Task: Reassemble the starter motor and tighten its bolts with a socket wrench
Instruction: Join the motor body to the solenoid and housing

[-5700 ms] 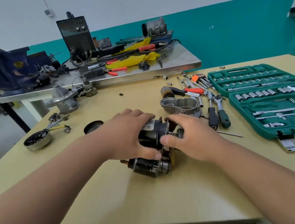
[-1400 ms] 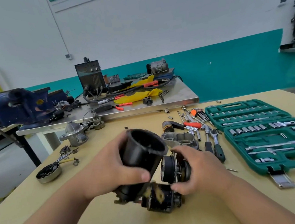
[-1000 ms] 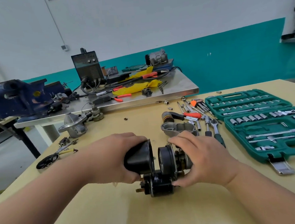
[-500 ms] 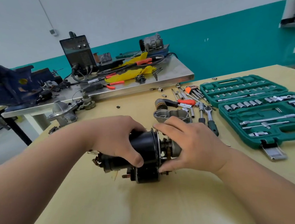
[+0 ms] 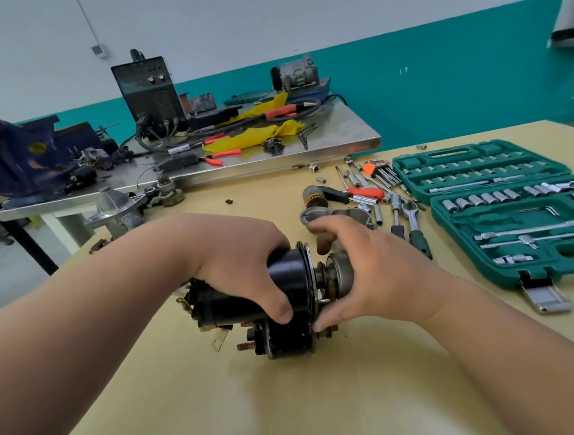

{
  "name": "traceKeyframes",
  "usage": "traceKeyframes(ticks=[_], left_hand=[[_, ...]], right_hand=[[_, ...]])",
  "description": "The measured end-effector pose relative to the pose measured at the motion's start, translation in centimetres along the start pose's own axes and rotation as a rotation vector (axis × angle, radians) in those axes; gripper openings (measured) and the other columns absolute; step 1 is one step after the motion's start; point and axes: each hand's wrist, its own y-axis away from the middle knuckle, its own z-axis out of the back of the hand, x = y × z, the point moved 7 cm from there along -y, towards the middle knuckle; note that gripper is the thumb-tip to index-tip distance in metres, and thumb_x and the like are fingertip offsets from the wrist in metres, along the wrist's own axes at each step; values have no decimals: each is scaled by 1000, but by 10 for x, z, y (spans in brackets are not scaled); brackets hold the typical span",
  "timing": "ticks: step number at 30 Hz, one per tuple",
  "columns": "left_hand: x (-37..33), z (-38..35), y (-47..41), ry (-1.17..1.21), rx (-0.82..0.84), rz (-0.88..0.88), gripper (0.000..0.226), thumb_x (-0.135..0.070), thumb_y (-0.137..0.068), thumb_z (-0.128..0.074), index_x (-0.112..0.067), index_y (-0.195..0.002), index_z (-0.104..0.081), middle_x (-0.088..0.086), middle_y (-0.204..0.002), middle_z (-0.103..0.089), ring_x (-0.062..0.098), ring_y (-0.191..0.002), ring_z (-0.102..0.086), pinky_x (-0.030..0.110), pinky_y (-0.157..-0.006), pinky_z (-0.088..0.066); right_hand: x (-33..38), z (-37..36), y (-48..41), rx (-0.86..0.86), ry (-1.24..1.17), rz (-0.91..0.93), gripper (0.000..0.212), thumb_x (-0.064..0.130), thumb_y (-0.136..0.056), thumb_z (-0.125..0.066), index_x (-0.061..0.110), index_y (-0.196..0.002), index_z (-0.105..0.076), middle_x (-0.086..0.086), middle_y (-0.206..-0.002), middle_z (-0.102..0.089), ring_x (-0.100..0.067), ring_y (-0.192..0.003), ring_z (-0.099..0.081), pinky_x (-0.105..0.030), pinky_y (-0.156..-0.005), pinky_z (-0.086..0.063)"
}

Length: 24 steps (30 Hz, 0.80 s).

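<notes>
Status: starter motor [image 5: 294, 285] on bench [image 5: 293, 405] between hands, solenoid side down. Grip: left hand [image 5: 233, 256] wraps black housing [image 5: 223, 304]; right hand [image 5: 376, 275] curls round pinion end [image 5: 341, 273], thumb at flange. Step, by judgement: seating housing. Keep it square, line up bolt holes, no forcing. Tools: socket set [image 5: 519, 219] beyond right hand, untouched. Writing: none legible; housing markings, if any, too blurred.

Both forearms bare, entering from the lower corners and converging at centre. The left hand [image 5: 238, 265] grips the starter motor [image 5: 292, 278] from above, fingers and thumb curled round it. The right hand [image 5: 379, 272] clasps the opposite end, thumb beneath and forefinger over the top.
</notes>
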Motion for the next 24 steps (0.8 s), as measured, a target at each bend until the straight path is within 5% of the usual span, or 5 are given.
traceKeyframes(ticks=[5, 7, 12, 16, 24], left_hand=[[-10, -14, 20, -53, -137, 40, 98, -80, -49, -70, -47, -132, -30, -24, -98, -59, 0, -82, -58, 24, -70, -48], [-15, -22, 32, -35, -239, 26, 92, -86, -50, -63, -50, -128, -29, -24, -95, -58, -4, -80, -55, 22, -69, -49], [-17, -37, 51, -54, -443, 42, 84, -85, -50, -54, -51, -122, -31, -23, -99, -53, 1, -87, -54, 30, -75, -52], [-30, -44, 50, -363, -593, 8, 87, -76, -69, -55, -38, -137, -17, -14, -110, -49, 15, -96, -56, 29, -66, -38], [-47, -62, 46, -583, -578, -46, 77, -63, -65, -70, -15, -124, -58, 1, -101, -62, 23, -81, -60, 34, -65, -49]], right_hand=[[18, 4, 7, -53, 38, 121, 79, 78, -51, -58, 31, -110, -34, 25, -90, -39, 0, -72, -46, -11, -59, -35], [27, 7, 11, -80, 63, 169, 77, 78, -53, -54, 28, -109, -37, 22, -88, -45, 0, -66, -45, -11, -55, -34], [36, -3, 13, 27, 274, 183, 95, 85, -52, -51, 24, -122, -30, 3, -117, -58, -18, -82, -66, -32, -66, -55], [19, -22, 19, 229, 141, -85, 108, 82, -45, -65, 42, -128, -10, 10, -137, -44, -18, -102, -61, -33, -78, -47], [6, -33, 35, 231, -163, -174, 96, 78, -44, -67, 47, -129, -37, 33, -107, -40, 8, -100, -40, -9, -82, -33]])
